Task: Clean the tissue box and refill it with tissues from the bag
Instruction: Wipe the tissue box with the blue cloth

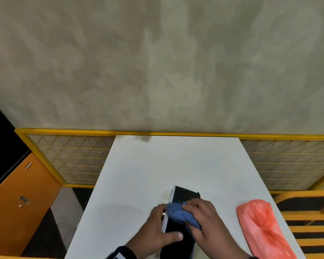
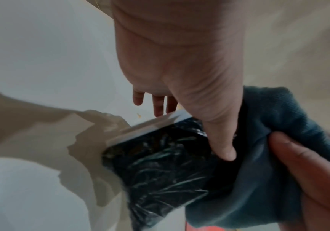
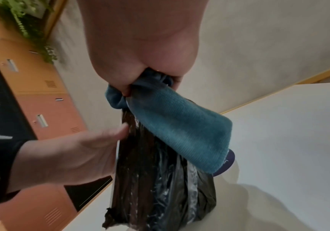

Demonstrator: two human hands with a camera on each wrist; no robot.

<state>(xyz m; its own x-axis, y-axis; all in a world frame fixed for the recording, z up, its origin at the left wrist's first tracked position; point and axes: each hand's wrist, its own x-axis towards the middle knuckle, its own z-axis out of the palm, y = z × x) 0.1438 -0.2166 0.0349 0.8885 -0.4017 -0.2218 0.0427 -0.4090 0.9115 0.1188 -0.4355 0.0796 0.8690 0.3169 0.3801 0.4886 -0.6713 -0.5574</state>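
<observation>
The tissue box [image 1: 183, 196], black and shiny with a white left edge, lies near the front of the white table [image 1: 166, 165]. My left hand [image 1: 157, 225] grips it, thumb across the top and fingers down the left side. My right hand [image 1: 208, 221] clutches a bunched blue cloth [image 1: 178, 214] and presses it on the box top. In the left wrist view the thumb [image 2: 219, 140] lies on the crinkled black surface [image 2: 160, 164] beside the cloth [image 2: 279, 125]. In the right wrist view the cloth [image 3: 180, 132] hangs from my fist over the box [image 3: 150, 179]. A pink plastic bag [image 1: 260, 227] lies at the right.
A yellow-framed mesh fence [image 1: 73, 161] runs behind the table, in front of a beige wall. Orange lockers [image 1: 22, 202] stand at the left. A yellow slatted chair [image 1: 310, 221] sits just past the table's right edge, beside the bag.
</observation>
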